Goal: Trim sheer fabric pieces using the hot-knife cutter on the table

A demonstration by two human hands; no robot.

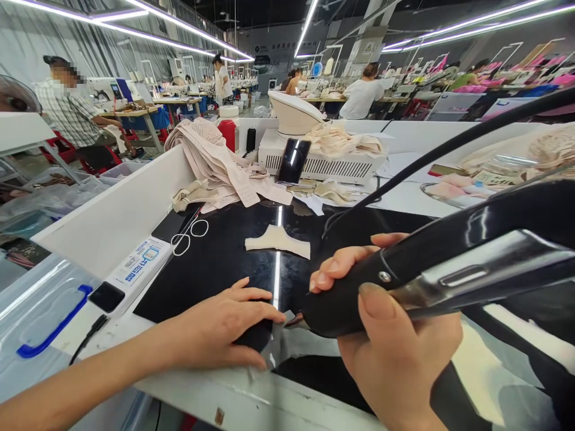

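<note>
My right hand (395, 353) is wrapped round a black hand-held tool (350, 299) with a silver lever along its side. The tool's narrow metal tip (296, 322) points left and down at a thin translucent sheet (309, 342) on the shiny black mat (202, 263). I cannot tell whether the tip touches the sheet. My left hand (220, 326) lies with fingers spread at the sheet's left edge, its index fingertip close to the tip. Beyond both hands, a small cream fabric piece (277, 240) with a raised middle lies flat on the mat.
Pale fabric strips (211, 155) are heaped at the back left. A phone (293, 160) leans against a white vented box (327, 157). At left lie a white carton (141, 266), a small black device (106, 296) and a white cord (188, 236). A black cable (431, 146) arcs overhead.
</note>
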